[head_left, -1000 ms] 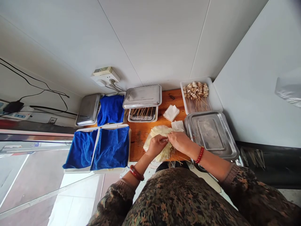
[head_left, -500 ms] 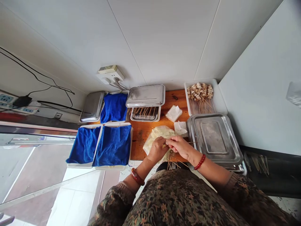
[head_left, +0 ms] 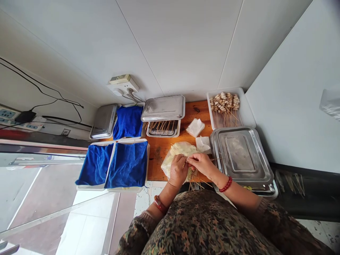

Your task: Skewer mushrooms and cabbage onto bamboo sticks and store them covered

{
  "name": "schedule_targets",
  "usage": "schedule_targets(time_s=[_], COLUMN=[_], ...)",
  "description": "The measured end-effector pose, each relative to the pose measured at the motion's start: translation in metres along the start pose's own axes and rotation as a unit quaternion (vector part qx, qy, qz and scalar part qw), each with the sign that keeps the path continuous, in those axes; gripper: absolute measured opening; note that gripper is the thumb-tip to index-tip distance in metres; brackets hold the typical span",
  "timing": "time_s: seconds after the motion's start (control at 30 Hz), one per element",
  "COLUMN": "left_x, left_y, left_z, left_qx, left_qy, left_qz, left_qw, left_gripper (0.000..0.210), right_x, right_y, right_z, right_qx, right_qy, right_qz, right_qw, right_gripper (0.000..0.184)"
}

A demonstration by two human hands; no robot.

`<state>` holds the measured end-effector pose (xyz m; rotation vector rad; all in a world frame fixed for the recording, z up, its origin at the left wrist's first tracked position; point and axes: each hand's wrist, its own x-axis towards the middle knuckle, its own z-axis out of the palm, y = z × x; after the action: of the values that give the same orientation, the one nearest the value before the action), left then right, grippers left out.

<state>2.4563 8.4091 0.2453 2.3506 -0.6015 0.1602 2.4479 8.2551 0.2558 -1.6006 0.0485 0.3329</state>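
Note:
My left hand [head_left: 178,170] and my right hand [head_left: 201,164] meet fingertip to fingertip above a clear plastic bag [head_left: 166,164] of pale, whitish food pieces [head_left: 183,148]. Both are closed in a pinch, and whatever lies between the fingers is too small and covered to make out. Several thin wooden skewers [head_left: 198,184] fan out below the hands toward my body. Another thin stick [head_left: 216,159] shows just right of my right hand; I cannot tell whether it is held.
Stacked metal trays [head_left: 241,152] stand at right, before a white tub [head_left: 248,117] of skewered food [head_left: 225,102]. White paper squares [head_left: 195,127] lie behind the bag. Blue cloths [head_left: 127,163] cover tubs at left. A metal lid [head_left: 163,108] tops a skewer tray [head_left: 163,128].
My hands stay together over the bag, with only small finger movements. My left forearm has shifted slightly to the right, and the view has moved a little.

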Motion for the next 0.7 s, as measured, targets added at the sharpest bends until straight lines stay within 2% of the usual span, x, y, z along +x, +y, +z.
schedule_targets(time_s=[0.17, 0.33, 0.5, 0.7], left_x=[0.0, 0.0, 0.002, 0.008], left_y=[-0.001, 0.001, 0.002, 0.003], left_z=[0.001, 0.003, 0.006, 0.006], left_qx=[-0.002, -0.01, -0.013, -0.011], left_qy=[0.012, 0.034, 0.042, 0.046], left_qz=[-0.039, -0.112, -0.189, -0.234], left_qw=[0.999, 0.993, 0.981, 0.971], left_gripper=[0.022, 0.018, 0.013, 0.007], right_x=[0.011, 0.017, 0.02, 0.021], right_y=[0.001, 0.007, 0.021, 0.023], right_z=[-0.005, -0.002, 0.001, 0.001], right_qx=[-0.118, -0.163, -0.202, -0.272], right_qy=[0.057, 0.052, 0.053, 0.044], right_qz=[-0.098, -0.153, -0.169, -0.149], right_qw=[0.986, 0.973, 0.963, 0.95], right_gripper=[0.012, 0.012, 0.015, 0.013])
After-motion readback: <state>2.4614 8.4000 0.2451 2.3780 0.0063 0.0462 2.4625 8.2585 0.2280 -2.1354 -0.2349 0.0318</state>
